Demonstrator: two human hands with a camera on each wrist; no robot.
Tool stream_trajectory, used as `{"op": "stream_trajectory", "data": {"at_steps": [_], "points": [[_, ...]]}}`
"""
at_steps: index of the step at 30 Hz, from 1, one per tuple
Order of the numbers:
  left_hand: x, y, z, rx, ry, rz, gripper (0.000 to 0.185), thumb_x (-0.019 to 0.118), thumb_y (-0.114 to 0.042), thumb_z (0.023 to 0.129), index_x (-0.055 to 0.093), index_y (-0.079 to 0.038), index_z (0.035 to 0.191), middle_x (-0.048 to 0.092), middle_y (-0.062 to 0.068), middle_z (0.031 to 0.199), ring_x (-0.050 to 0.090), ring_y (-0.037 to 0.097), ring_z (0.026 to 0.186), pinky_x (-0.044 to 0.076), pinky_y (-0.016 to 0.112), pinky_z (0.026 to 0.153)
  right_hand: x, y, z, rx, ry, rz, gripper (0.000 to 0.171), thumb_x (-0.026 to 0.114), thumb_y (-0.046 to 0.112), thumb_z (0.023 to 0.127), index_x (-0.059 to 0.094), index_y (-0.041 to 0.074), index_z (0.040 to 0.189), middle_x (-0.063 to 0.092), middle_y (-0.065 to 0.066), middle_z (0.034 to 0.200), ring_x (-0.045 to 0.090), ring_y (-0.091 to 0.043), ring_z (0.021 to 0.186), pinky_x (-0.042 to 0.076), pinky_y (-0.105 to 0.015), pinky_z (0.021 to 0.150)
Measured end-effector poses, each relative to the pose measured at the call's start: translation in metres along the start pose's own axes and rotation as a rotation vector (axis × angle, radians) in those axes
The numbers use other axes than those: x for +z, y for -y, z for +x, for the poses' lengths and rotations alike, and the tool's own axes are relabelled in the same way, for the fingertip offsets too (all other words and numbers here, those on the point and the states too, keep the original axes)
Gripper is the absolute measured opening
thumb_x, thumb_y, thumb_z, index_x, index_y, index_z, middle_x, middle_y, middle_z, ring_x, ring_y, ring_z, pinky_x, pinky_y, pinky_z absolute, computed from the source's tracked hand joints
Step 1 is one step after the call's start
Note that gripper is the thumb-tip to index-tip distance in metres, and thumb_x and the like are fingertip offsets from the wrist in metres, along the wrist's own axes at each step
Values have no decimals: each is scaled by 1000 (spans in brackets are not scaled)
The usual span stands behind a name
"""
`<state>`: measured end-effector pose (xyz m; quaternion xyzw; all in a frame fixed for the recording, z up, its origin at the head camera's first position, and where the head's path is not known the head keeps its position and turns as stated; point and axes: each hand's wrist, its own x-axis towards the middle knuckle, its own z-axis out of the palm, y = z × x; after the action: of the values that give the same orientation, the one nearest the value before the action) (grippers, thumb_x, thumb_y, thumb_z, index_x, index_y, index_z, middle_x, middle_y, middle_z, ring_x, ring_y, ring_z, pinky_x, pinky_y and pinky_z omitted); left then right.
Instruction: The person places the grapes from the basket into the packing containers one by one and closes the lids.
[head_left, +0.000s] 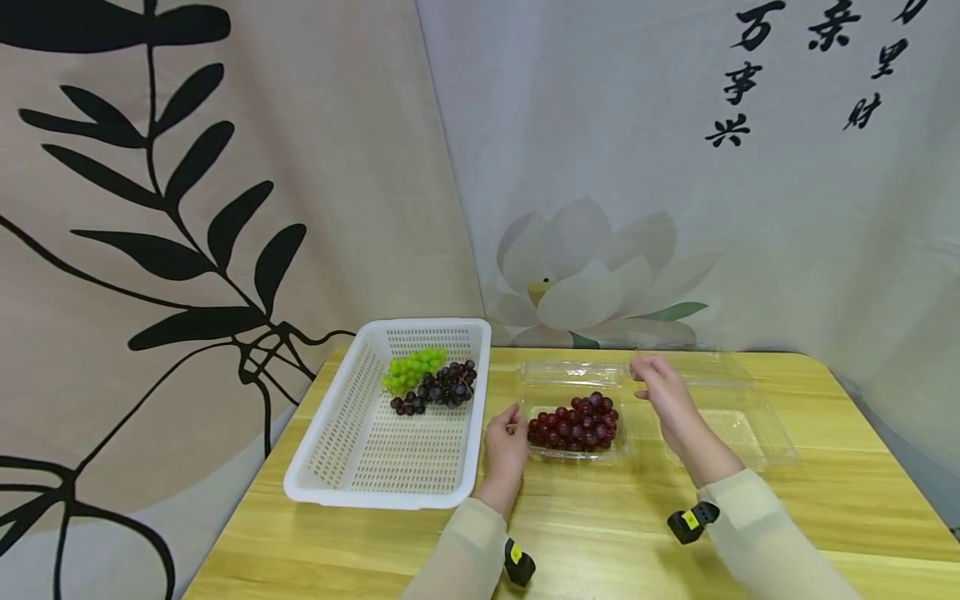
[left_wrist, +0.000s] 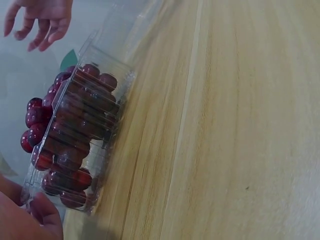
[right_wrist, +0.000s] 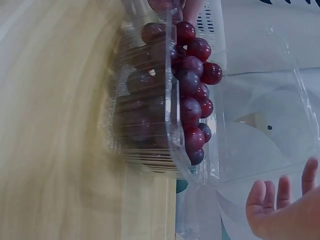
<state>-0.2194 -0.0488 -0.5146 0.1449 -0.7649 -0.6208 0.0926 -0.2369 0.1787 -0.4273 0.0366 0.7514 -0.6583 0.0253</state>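
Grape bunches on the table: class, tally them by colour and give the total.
Green grapes: 1 bunch, in the white basket
Dark purple grapes: 1 bunch, same basket
Red grapes: 1 bunch, in the clear clamshell box
Total: 3 bunches

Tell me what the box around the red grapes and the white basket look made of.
Box: thin clear glossy plastic, seemingly; the red grapes show through its ribbed walls. White basket: looks like rigid moulded plastic, matte, walls and floor perforated with slots.
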Motion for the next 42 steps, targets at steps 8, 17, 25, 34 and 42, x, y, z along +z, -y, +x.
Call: {"op": "stream_trajectory", "data": {"at_steps": [8, 17, 25, 34, 42], "points": [[1, 0, 1, -52, 30, -69, 35, 50, -9, 95, 57, -1, 128, 61, 13, 97, 49, 9, 65, 43, 19, 52, 0, -12, -13, -54, 14, -130, 35, 46, 31, 99, 45, -2, 110, 39, -13, 128, 45, -17, 103, 43, -30, 85], [-3, -3, -1, -119, 72, -159, 52, 26, -39, 103, 57, -5, 128, 59, 10, 93, 45, 10, 62, 40, 19, 53, -2, -28, -30, -115, 79, -263, 34, 51, 14, 96, 40, -5, 122, 36, -20, 127, 44, -28, 106, 44, -29, 77], [-8, -4, -3, -144, 105, -169, 68, 22, -58, 98, 56, -9, 131, 54, 2, 88, 41, 10, 61, 39, 24, 54, 5, -43, -43, -98, 105, -361, 42, 53, 3, 90, 35, -6, 127, 32, -22, 124, 49, -31, 101, 45, -28, 69], [-7, -1, -3, -125, 144, -228, 45, 49, -28, 96, 51, -2, 133, 55, 3, 80, 44, 9, 61, 44, 24, 56, 8, -45, -47, -34, 100, -374, 53, 50, 2, 91, 25, -12, 135, 37, -29, 120, 55, -35, 96, 50, -30, 67], [-6, 1, -2, -108, 137, -233, 41, 47, -18, 96, 50, -1, 134, 51, -1, 75, 43, 7, 59, 43, 22, 52, 8, -53, -56, 133, 204, -214, 55, 41, 13, 99, 14, -10, 141, 38, -34, 126, 60, -27, 82, 57, -36, 60]]}}
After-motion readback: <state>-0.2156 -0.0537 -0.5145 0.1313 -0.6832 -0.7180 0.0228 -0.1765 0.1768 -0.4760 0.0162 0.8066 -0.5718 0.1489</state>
